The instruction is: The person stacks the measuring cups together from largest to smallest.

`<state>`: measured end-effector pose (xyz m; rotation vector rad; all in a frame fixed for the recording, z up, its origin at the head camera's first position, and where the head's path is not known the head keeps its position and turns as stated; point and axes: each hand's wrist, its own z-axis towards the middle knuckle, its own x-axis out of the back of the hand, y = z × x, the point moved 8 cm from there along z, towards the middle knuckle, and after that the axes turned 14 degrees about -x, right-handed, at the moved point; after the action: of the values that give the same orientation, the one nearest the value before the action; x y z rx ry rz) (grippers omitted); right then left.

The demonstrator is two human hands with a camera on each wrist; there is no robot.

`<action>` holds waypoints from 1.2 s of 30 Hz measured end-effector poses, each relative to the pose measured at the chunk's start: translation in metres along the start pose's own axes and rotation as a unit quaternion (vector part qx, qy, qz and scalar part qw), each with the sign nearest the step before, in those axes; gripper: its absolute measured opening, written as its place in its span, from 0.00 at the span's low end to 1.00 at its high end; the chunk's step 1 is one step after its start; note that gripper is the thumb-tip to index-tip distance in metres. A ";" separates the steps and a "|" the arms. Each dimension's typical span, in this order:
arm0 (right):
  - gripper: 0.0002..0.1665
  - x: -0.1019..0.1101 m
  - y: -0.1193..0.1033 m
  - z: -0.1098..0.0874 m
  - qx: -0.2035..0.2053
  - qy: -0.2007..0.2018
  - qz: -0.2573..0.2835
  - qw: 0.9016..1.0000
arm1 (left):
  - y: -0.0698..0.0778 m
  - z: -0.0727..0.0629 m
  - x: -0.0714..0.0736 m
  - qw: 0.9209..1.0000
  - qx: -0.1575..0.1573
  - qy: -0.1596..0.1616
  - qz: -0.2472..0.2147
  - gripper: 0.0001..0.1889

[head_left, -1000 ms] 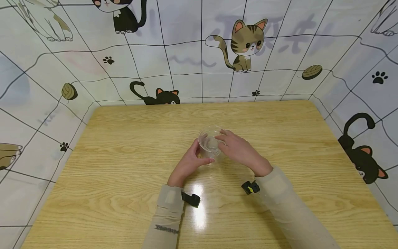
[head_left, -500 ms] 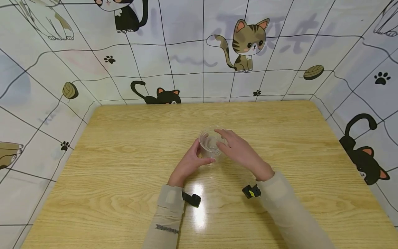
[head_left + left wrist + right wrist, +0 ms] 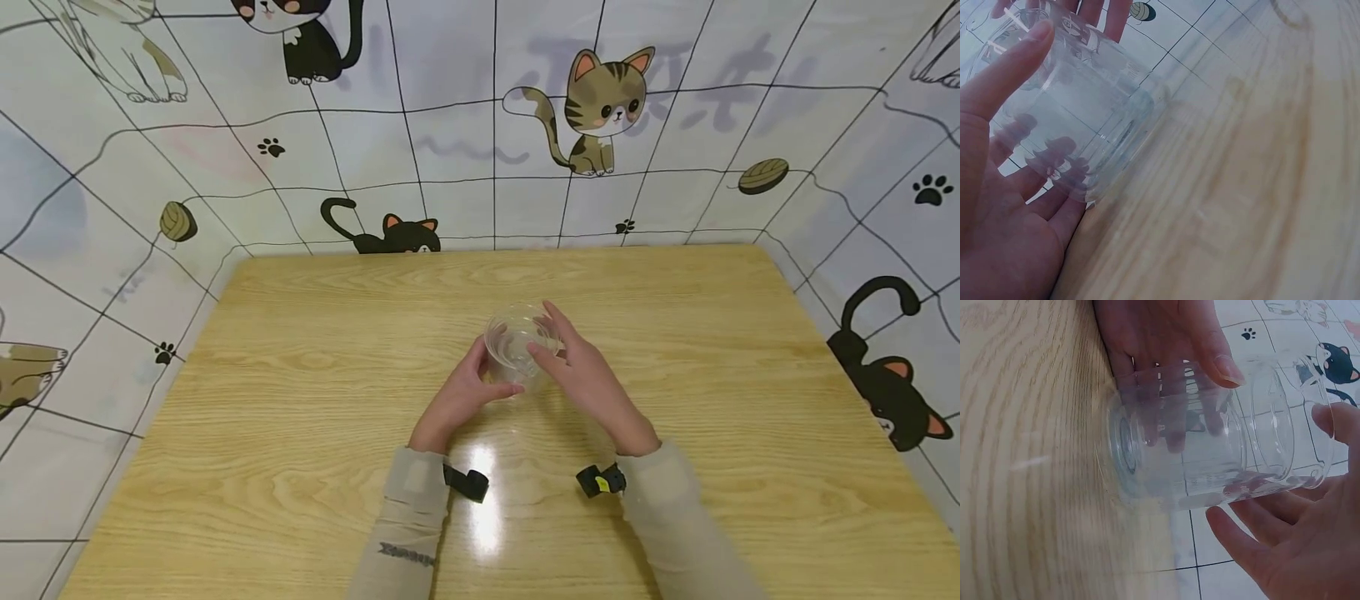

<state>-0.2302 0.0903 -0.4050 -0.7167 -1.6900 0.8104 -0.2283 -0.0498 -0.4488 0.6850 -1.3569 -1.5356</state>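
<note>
A clear, see-through cup (image 3: 504, 375) with a wide flared rim stands upright on the table between both hands. Its rounded inner rings show through the wall in the right wrist view. My left hand (image 3: 461, 392) grips the cup from the left, with the thumb on the near side and the fingers round the far side, seen through the wall in the left wrist view. My right hand (image 3: 588, 375) is at the cup's right side. Its thumb lies over the rim while its fingers spread along the outer wall, partly hidden behind the cup in the right wrist view.
The cup stands on a light wood table (image 3: 337, 358). White wall sheeting (image 3: 450, 150) with cat drawings and black grid lines borders its back and sides. Each sleeve carries a small black wrist device (image 3: 467, 482). A light glare lies on the near tabletop.
My right hand has shifted from over the cup's opening toward its right side, its fingers moving outside the rim. The left hand keeps its grip.
</note>
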 end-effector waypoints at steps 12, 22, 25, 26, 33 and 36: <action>0.36 0.002 0.011 0.004 -0.028 0.026 0.066 0.997 | -0.001 0.005 -0.003 1.000 0.003 0.006 -0.001 0.46; 0.35 0.001 0.013 0.009 0.010 0.055 0.093 0.994 | -0.001 0.006 -0.003 1.000 -0.006 0.012 0.005 0.45; 0.35 0.001 0.013 0.009 0.011 0.052 0.095 0.994 | 0.002 0.009 -0.002 0.999 -0.023 0.020 0.014 0.44; 0.35 0.000 0.013 0.010 0.010 0.048 0.096 0.994 | 0.003 0.010 -0.002 0.999 -0.030 0.023 0.017 0.44; 0.36 -0.004 0.016 0.011 -0.008 0.008 0.106 0.994 | 0.003 0.010 0.003 0.997 -0.049 0.050 0.021 0.42; 0.38 -0.005 0.015 0.011 -0.007 -0.001 0.096 0.995 | -0.009 0.008 0.006 0.997 -0.031 0.067 0.014 0.41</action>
<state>-0.2383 0.0929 -0.4220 -0.8978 -1.6473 0.9346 -0.2398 -0.0521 -0.4542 0.7142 -1.2084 -1.4770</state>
